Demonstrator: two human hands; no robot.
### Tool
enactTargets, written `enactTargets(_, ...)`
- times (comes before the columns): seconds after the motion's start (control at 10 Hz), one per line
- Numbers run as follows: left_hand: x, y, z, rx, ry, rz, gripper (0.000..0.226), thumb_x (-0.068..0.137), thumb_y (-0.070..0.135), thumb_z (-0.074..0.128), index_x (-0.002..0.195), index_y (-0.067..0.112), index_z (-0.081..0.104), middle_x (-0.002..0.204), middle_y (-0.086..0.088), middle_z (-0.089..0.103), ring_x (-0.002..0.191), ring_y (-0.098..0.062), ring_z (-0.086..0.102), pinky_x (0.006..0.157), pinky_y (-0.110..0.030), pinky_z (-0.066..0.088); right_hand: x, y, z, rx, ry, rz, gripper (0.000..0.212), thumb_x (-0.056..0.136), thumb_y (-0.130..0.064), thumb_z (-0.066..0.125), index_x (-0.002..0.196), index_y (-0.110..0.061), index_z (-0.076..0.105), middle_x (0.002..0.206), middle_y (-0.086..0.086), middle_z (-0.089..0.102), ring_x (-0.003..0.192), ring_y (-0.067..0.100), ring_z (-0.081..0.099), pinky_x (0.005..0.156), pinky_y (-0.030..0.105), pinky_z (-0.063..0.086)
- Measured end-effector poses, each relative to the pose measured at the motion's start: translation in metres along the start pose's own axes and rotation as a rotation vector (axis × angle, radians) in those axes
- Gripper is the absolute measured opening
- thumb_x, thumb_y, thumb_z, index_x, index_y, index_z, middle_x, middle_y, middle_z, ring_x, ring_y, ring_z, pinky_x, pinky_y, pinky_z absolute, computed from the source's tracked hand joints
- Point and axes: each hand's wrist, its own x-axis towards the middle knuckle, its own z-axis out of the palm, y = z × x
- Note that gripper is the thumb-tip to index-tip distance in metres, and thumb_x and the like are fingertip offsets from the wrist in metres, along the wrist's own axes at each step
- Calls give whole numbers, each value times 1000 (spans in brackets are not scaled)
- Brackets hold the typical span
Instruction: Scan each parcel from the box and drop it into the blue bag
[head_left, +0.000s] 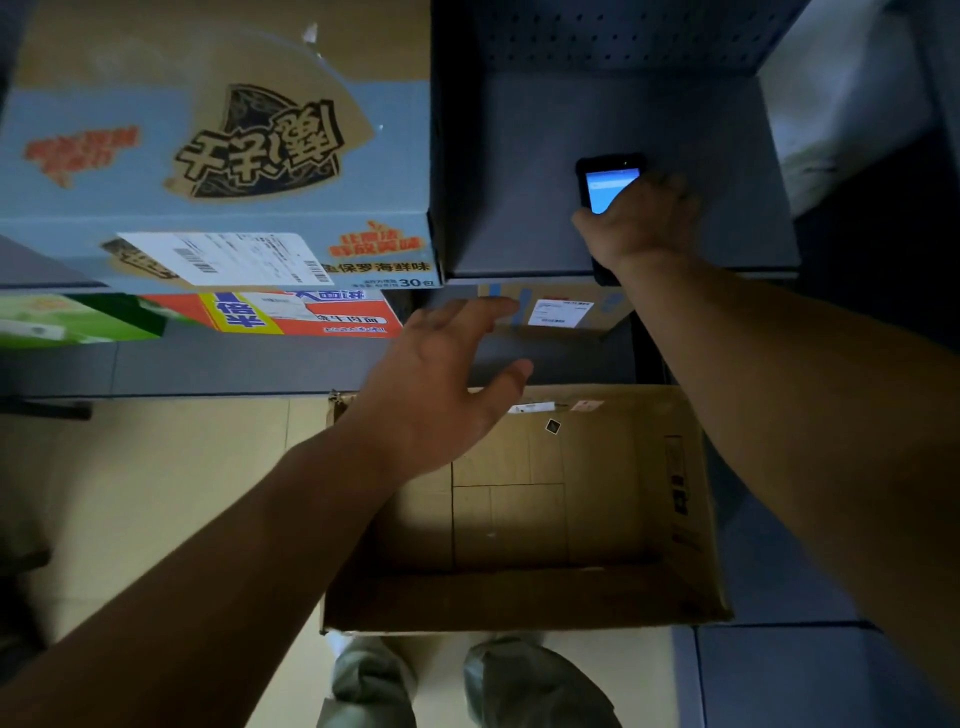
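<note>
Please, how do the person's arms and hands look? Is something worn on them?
Both forearms are bare: no sleeve shows on the left forearm or the right forearm. The left hand and right hand have no gloves; I see no watch, ring or bracelet, though the light is dim.

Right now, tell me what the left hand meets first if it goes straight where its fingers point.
Probably the small brown parcel on the lower shelf, just beyond the left hand; depth is unclear.

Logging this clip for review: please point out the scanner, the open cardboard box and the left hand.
scanner (608, 189), head view, lit screen.
open cardboard box (519, 597), head view, near wall.
left hand (434, 392), head view, back of hand.
</note>
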Motion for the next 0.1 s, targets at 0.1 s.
enactTargets(0.1,2,0,-2,17,23,-12,59,95,51,59,149,34,44,146,2,53,136,-20,45,104,-39,43,-6,0,-3,34,7,1,88,76,-69,60,138,-9,42,138,15,42,123,34,42,96,42,39)
